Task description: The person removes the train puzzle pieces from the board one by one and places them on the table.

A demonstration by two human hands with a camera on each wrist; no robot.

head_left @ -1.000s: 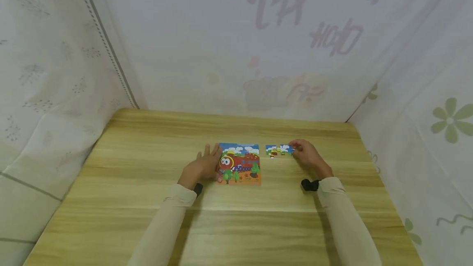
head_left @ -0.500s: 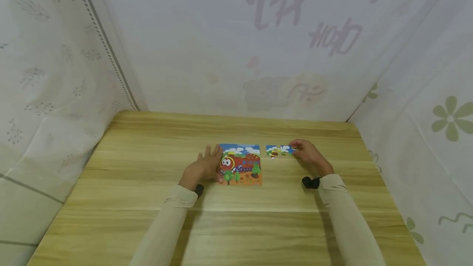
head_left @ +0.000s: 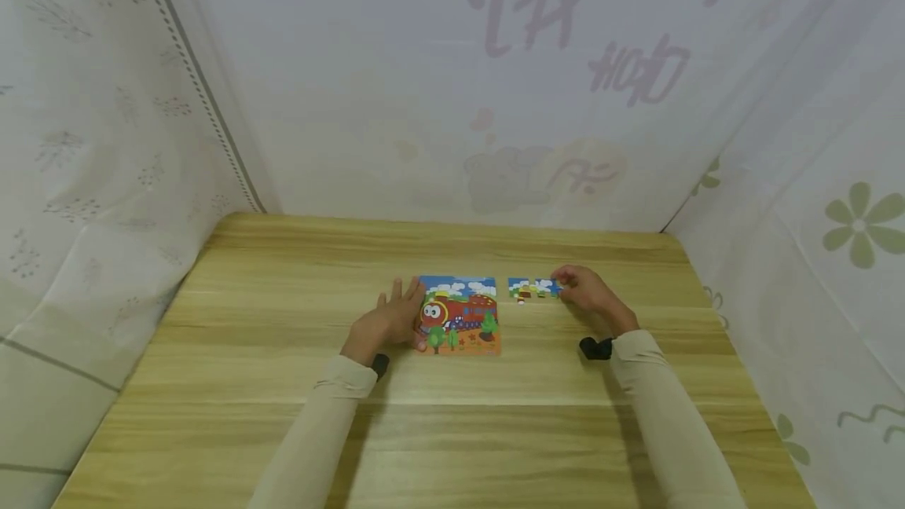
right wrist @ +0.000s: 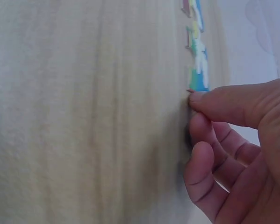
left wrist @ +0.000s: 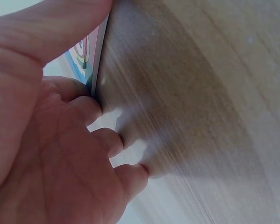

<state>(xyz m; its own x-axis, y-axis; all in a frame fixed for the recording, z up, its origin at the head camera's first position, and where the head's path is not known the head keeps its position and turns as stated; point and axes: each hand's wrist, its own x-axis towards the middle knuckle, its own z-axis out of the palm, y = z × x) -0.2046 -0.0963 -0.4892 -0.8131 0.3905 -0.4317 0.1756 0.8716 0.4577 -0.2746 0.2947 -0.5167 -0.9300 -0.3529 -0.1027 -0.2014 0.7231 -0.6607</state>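
Observation:
A square picture card (head_left: 463, 316) with a red cartoon train lies on the wooden table. Along its left edge rests my left hand (head_left: 385, 320), fingers spread; in the left wrist view the thumb (left wrist: 60, 28) and one fingertip touch the card's edge and the other fingertips touch the tabletop. To the card's right, a short row of joined jigsaw puzzle pieces (head_left: 523, 287) shows blue sky and white clouds. My right hand (head_left: 590, 297) pinches the row's right end piece (right wrist: 199, 80) between thumb and forefinger; the forefinger is mostly hidden in the right wrist view.
The wooden table (head_left: 452, 430) reaches forward to a pale printed cloth wall (head_left: 396, 100). Similar cloth stands along the left and right sides. A black wrist device (head_left: 595, 349) sits at my right cuff.
Both hands keep nearly the same place. The train card and the row of puzzle pieces look the same; only the head view shifts slightly.

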